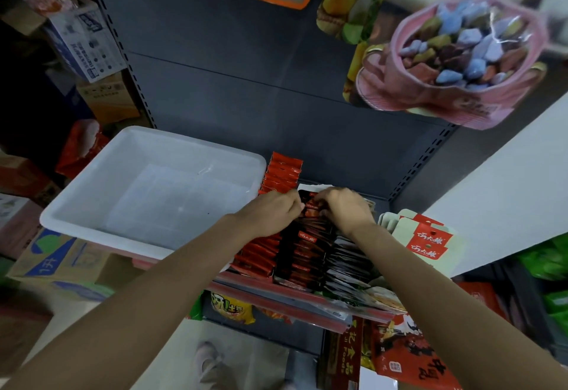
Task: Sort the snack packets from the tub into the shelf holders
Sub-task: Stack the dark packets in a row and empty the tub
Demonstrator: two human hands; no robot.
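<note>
Both bare forearms reach fwd from the bottom corners, converging toward centre. Left hand [270, 214] is knuckles-up, fingers curled down & inward, tips hidden. Right hand [344, 208] sits just beside it, back of hand up, wrist bent slightly, fingers curled toward the left hand. The two hands nearly meet, fingertips close together, pinching at smth between them; exact grip can't be made out. No sleeves visible on either arm.
</note>
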